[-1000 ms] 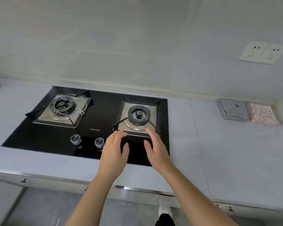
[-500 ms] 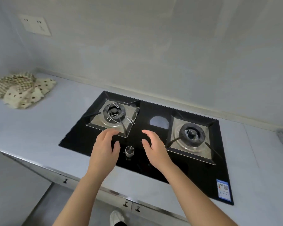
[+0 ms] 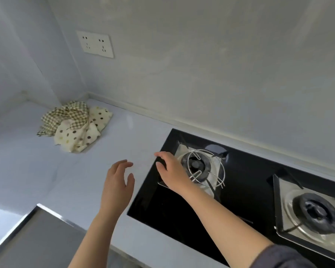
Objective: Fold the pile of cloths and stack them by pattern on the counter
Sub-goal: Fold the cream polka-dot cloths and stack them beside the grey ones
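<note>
A crumpled pile of cloths [image 3: 74, 125] lies in the far left corner of the pale counter [image 3: 27, 171]; some are green-and-cream checked, others cream with brown dots. My left hand [image 3: 117, 183] hovers over the counter with relaxed fingers and holds nothing. My right hand [image 3: 172, 174] is stretched out above the left edge of the hob, fingers loose and empty. Both hands are well short of the pile, to its right and nearer to me.
A black glass gas hob [image 3: 240, 200] with two burners fills the right side. The left burner [image 3: 199, 167] has a wire ring on it. A wall socket [image 3: 95, 44] sits above the pile. The counter's metal front edge [image 3: 23, 219] bends at lower left.
The view has swung left from the hob's right side toward the corner. The cloth pile has come into view and is nearer. Both hands have moved left with it, still empty.
</note>
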Motion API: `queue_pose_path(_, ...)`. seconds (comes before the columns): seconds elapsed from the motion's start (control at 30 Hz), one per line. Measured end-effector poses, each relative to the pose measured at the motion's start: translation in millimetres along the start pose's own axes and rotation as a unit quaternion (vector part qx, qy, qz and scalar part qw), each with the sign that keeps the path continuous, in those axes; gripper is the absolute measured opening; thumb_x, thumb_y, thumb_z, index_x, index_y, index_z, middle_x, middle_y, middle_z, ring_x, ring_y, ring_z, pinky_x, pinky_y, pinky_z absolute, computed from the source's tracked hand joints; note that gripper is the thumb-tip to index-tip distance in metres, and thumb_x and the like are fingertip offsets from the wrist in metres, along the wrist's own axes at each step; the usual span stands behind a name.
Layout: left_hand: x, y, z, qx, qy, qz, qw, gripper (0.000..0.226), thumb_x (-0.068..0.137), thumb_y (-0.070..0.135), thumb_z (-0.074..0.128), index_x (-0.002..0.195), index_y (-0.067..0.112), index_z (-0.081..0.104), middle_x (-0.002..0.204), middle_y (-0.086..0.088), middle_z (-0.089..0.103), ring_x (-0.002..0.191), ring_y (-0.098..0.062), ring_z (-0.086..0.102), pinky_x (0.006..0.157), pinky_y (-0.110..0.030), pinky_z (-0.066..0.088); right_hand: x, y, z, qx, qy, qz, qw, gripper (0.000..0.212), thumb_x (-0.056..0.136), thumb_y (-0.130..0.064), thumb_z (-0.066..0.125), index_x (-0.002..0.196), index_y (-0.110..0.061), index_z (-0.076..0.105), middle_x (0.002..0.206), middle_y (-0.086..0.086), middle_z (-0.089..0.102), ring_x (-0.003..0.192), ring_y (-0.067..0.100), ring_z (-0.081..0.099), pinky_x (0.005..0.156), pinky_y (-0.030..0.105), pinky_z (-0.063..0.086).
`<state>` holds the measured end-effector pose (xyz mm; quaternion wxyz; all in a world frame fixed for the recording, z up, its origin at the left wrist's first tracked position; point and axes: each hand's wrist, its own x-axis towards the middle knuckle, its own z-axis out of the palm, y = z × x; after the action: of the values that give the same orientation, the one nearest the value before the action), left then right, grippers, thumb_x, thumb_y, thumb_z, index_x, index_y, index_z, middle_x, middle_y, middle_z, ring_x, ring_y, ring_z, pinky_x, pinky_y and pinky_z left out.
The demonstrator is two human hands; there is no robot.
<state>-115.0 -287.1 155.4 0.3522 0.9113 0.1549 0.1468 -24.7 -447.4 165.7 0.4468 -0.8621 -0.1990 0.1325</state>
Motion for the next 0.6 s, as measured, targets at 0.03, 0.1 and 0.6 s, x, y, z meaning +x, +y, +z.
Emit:
queue_pose_path(0.03, 12.0, -12.0, -4.4, -0.002, -0.003, -0.003, 1.000, 0.030, 0.093, 0.008, 0.052, 0.121, 0.017, 0.057, 0.134, 0.001, 0.050, 0.127, -0.018, 0.043, 0.100, -0.030, 0.038, 14.0, -5.2, 9.2, 0.000, -0.003, 0.000, 1.000, 0.036, 0.100, -0.020, 0.043, 0.136, -0.018, 0.048, 0.139, -0.005, 0.047, 0.114, 0.005, 0.051, 0.097, 0.014, 0.032)
queue_pose_path(0.1, 40.3, -41.3, -15.8, -0.006, -0.009, -0.011, 1.000, 0.029, 0.092, 0.007, 0.054, 0.119, 0.017, 0.059, 0.133, 0.000, 0.051, 0.125, -0.020, 0.045, 0.098, -0.038, 0.044, 43.9, -15.2, 31.6, -0.003, -0.008, 0.009, 1.000, 0.037, 0.100, -0.020, 0.042, 0.136, -0.017, 0.047, 0.141, -0.004, 0.047, 0.127, 0.009, 0.044, 0.101, 0.016, 0.029)
queue_pose_path(0.6, 240.9, -259.6, -91.6, 0.142, -0.081, -0.128, 0.978, 0.019, 0.089, 0.019, 0.060, 0.105, 0.013, 0.054, 0.102, -0.004, 0.054, 0.093, -0.027, 0.058, 0.069, -0.038, 0.047, 228.0, -94.6, 240.6, 0.014, -0.050, 0.150, 0.987, 0.034, 0.099, -0.017, 0.042, 0.132, -0.016, 0.052, 0.138, 0.000, 0.051, 0.126, 0.015, 0.048, 0.098, 0.023, 0.038)
